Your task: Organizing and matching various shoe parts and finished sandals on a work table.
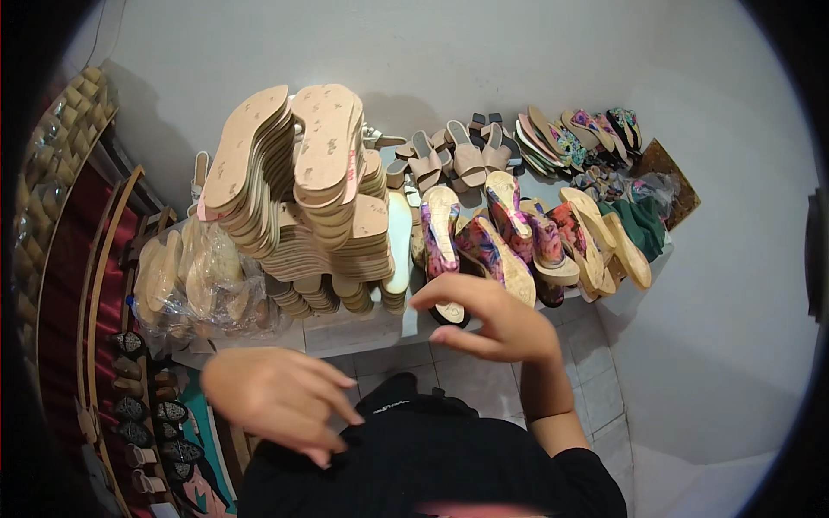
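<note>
My left hand [276,393] hangs in front of my black shirt, palm down with the fingers apart, holding nothing. In front of the table my right hand [492,319] is raised with its thumb and index finger spread, empty. Its fingertips overlap the toe end of a floral wedge sandal [441,233] in the picture; I cannot tell whether they touch. Tall stacks of beige insoles [324,155] rise at the table's left middle, with a pale shoe sole [398,242] standing beside them. More flowered sandals [496,250] lie to the right.
Beige slide sandals [469,160] line the table's back. Plastic-wrapped soles [203,272] sit at its left end. A dark green cloth [637,226] and a brown patterned box [675,186] are at the right. Shoe racks [129,410] stand on my left; a white wall closes the right.
</note>
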A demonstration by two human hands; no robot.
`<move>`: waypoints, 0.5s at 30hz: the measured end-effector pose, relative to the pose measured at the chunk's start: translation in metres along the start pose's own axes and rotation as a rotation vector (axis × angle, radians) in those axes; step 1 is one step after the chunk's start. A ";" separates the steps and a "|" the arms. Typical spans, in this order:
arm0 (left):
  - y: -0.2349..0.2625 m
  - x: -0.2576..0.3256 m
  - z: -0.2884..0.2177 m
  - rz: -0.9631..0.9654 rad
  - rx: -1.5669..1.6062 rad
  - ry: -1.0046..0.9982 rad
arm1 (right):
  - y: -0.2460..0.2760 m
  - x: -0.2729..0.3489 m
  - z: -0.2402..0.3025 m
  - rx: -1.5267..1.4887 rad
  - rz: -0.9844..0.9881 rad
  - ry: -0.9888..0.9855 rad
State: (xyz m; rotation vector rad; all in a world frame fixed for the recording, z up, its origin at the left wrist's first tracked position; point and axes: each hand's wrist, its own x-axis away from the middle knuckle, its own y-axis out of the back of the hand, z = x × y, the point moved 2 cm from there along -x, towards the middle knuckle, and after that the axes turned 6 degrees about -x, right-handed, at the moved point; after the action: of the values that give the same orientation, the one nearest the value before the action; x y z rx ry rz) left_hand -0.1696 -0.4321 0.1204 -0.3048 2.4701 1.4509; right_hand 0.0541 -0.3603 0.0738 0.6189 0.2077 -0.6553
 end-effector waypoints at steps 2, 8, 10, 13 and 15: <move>-0.022 -0.024 0.043 -0.070 0.152 -0.052 | 0.027 0.009 -0.008 0.024 -0.050 -0.094; -0.037 -0.101 0.112 -0.531 0.075 0.395 | 0.103 -0.007 -0.037 0.072 0.023 -0.142; -0.035 -0.107 0.133 -0.531 0.033 0.364 | 0.145 -0.015 -0.062 0.145 -0.011 -0.216; -0.032 -0.102 0.151 -0.448 0.266 0.329 | 0.210 -0.026 -0.105 0.205 -0.068 -0.431; -0.029 -0.103 0.160 -0.517 0.235 0.268 | 0.249 -0.024 -0.138 0.288 -0.110 -0.595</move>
State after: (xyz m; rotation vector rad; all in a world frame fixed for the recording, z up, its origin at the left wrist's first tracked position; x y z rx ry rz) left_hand -0.0447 -0.3006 0.0556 -1.0533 2.4606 0.9470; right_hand 0.1921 -0.1112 0.0894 0.6629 -0.4167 -0.9556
